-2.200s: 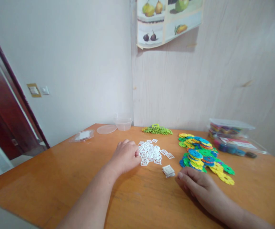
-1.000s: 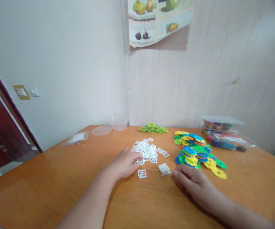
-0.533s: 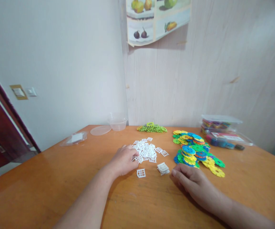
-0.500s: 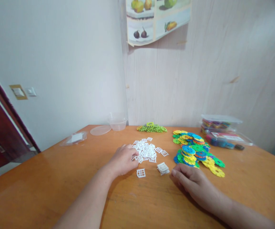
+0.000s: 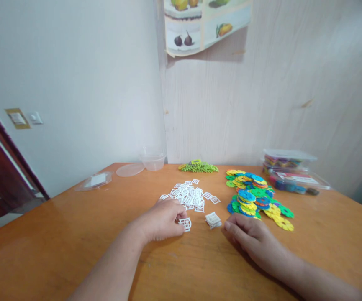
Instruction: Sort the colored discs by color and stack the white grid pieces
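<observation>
My left hand [image 5: 165, 217] is closed in a pinch on a small white plastic window-frame piece [image 5: 185, 224], low over the table in front of the pile. Just beyond those fingers spreads a loose pile of white window-frame pieces [image 5: 188, 196]. A small stack of the same pieces [image 5: 213, 220] lies between my hands, nearer the right one. My right hand [image 5: 251, 238] rests on its side on the table beside that stack, fingers curled and thumb against the forefinger. Whatever it may hold is hidden.
Notched plastic discs [image 5: 252, 196] in several colours lie heaped at right. Green pieces [image 5: 198, 167] sit at the back. Clear boxes [image 5: 296, 179] stand back right; a clear tub [image 5: 153, 161], a lid [image 5: 130, 169] and a flat clear package [image 5: 96, 180] are back left on the wooden table [image 5: 58, 242].
My left hand has moved from the pile's edge toward me, to where a single window piece lay. Some white pieces now show behind its knuckles. My right hand stays put.
</observation>
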Available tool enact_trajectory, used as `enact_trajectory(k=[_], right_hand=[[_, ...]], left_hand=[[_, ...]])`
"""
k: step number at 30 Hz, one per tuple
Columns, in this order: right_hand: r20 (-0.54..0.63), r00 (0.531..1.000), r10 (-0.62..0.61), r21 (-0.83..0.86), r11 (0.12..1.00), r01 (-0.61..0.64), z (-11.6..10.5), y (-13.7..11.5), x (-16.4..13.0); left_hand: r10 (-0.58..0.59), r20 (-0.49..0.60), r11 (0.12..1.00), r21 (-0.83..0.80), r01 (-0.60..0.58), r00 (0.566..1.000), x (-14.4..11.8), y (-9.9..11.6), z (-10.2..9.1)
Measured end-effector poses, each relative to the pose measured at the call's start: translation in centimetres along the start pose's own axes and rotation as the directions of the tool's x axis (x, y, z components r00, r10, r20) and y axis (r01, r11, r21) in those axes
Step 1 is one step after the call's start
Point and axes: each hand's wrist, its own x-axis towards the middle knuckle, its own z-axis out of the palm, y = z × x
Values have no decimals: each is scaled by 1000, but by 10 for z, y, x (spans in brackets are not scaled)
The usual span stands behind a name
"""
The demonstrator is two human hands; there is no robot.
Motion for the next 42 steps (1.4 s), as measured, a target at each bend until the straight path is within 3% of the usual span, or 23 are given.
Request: enact_trajectory(k=[10,16,20,32,37,42], right_hand=[[12,1000,16,24,1000,-17,0,-2,-2],[8,1000,7,21,1000,-7,-1,-5,0],[12,1000,10,20,1000,-10,-1,-7,-2],[9,1000,-12,-9,1000,12,-2,-5,-1],[15,1000,16,-33,999,-15,-2,-9,-1],[18,1000,4,-32,999,-3,-2,-11,-1]], left_hand=[[-14,43,1000,15,14,999,-3,0,-4],[-106,-56,994,-4,106,993,-6,-19,-14],[-135,-62,991,6,136,989,-7,-29,-14],[-153,-55,986,52,156,987,1,-25,-9],[-173,-92,985,-2,174,981,3,-30,-6],[-207,-68,960,-208,189,976,6,-39,-1]])
